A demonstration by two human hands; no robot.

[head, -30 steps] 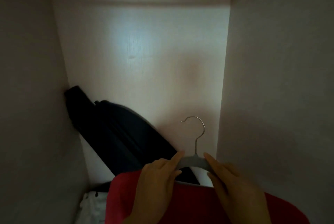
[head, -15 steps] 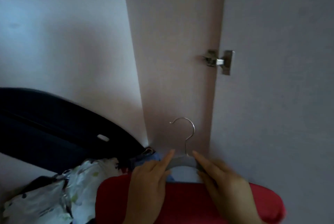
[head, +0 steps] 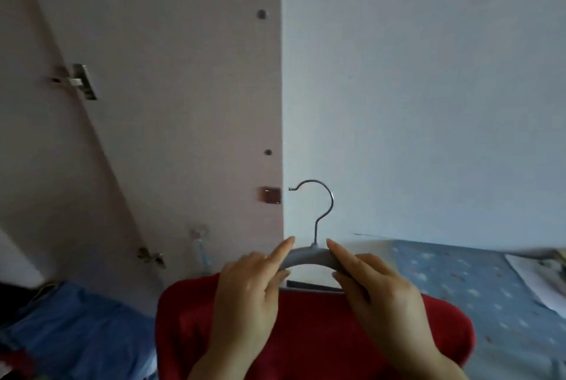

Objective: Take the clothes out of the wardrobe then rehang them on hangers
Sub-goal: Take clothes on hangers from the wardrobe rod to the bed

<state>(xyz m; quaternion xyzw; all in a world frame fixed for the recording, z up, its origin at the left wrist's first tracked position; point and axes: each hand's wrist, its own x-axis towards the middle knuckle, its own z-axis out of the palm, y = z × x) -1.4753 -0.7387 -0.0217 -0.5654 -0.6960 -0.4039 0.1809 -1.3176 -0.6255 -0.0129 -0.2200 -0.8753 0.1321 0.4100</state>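
A pale white wall (head: 428, 88) fills the upper right part of the view. To the left of it stands a pale pink wardrobe panel (head: 168, 88); its straight edge meets the wall near the middle of the picture. At the lower right there is a bed (head: 459, 281) with a blue cover with small light spots, and a white sheet of paper (head: 533, 281) lies on it near the right border. At the lower left lies a heap of blue cloth (head: 76, 327), a little blurred.

In the lower middle, in front of all this, a red garment (head: 306, 333) hangs on a hanger (head: 309, 257), spread wide to both sides. The hanger is grey, and it is held up in the air outside the wardrobe, in front of the place where panel and wall meet. The left hand (head: 248, 297) grips the left shoulder of the hanger: the index finger lies stretched along the top and the thumb presses from below. The right hand (head: 382, 297) holds the right shoulder in the same way. The fingers (head: 337, 252) of both hands come close to the neck of the hanger.

The metal hook (head: 321, 205) stands upright between the two hands, with its open end to the left. A metal hinge (head: 81, 82) sits on the left part of the panel, and a small brown plate (head: 269, 195) is near its right edge, just beside the tip of the hook.
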